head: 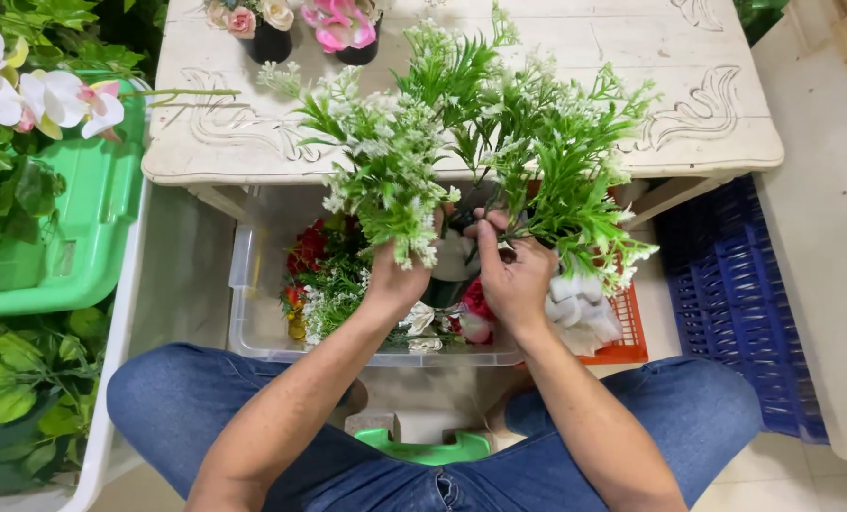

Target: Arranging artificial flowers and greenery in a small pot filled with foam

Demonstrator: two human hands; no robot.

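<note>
Hands [461, 270] around bushy white-flecked green sprigs [461, 142]

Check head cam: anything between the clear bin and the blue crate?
Yes. In the head view an orange basket sits between the clear bin and the blue crate, holding white flowers.

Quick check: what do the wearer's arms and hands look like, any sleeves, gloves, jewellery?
Both forearms are bare to above the elbow, no sleeves in view. The left hand and right hand wear no gloves; no watch, bracelet or ring is visible. Blue jeans cover the legs.
</note>
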